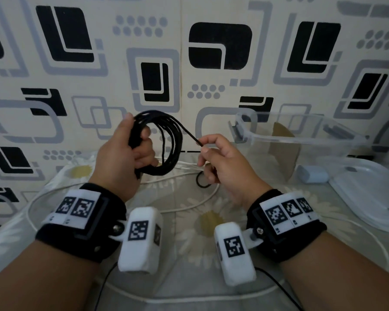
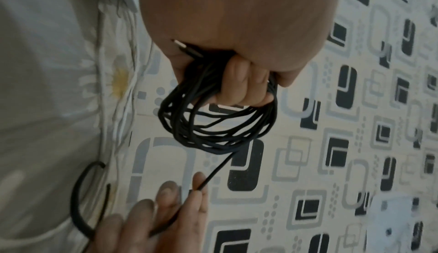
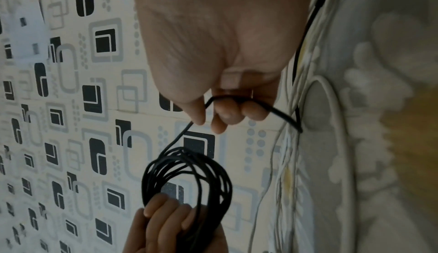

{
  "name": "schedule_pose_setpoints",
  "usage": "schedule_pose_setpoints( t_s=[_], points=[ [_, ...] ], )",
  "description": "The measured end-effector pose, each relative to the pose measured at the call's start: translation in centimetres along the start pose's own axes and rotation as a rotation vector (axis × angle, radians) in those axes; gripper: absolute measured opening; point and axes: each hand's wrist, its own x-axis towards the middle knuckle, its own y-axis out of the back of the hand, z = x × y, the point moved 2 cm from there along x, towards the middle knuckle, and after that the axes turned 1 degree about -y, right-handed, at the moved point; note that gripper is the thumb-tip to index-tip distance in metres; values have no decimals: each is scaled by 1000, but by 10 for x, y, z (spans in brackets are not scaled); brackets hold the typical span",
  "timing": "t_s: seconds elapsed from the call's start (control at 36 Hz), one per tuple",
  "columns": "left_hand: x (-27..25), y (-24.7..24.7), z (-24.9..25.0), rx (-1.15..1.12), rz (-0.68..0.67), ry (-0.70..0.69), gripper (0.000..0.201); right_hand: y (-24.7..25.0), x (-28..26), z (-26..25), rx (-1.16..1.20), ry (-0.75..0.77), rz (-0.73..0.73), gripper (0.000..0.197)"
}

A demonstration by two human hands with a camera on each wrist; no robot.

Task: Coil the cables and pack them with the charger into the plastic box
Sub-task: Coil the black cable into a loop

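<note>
Showing only wrist-side: cable plug

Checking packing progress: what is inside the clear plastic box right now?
Nothing shows inside the plastic box; only the wallpaper and a brown piece behind show through its walls. The black cable is in the left hand and right hand.

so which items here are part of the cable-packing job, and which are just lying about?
In the job:
- coiled black cable, in the grip of the left hand; right hand pinches its loose end
- loose white cable on the bedding
- clear plastic box
- clear plastic lid
- pale blue block, possibly the charger

Lying about:
- daisy-print bedding
- patterned wall
</note>
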Motion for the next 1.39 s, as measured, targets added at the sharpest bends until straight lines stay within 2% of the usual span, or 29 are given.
schedule_pose_setpoints(
  t_s=[0.11,0.31,0.36,0.47,0.56,0.61,0.69,0.83,0.89,0.94,1.08,1.17,1.22,1.39],
  points=[
    [2,8,6,-167,69,47,45,-2,-1,2,88,3,-55,10],
    [6,18,7,-373,102,78,48,-6,0,11,-39,-63,-156,21],
    [6,20,7,-419,103,84,47,-6,1,13,-29,-48,-112,21],
    [5,23,6,-511,73,92,43,2,5,11,108,11,68,23],
    [4,22,4,-540,19,93,41,8,7,11,102,14,166,26],
    [4,21,3,-557,-6,90,40,8,7,12,22,19,176,28],
    [6,23,2,-591,-13,86,37,3,5,13,-169,3,115,29],
    [8,28,2,-612,11,79,23,-5,-2,7,-209,9,-125,19],
    [9,30,3,-638,24,66,19,-6,-4,6,-237,21,-182,22],
    [10,31,3,-668,29,56,17,-6,-3,7,-215,16,-144,27],
    [11,31,2,-651,-6,96,20,5,5,11,-97,2,149,26],
    [11,29,2,-628,-38,113,23,10,8,15,-100,-11,223,25],
    [11,29,3,-664,-40,96,21,10,7,15,-148,-32,195,23],
    [14,35,2,-760,39,67,21,-3,1,10,-314,-2,-55,16]
  ],
)
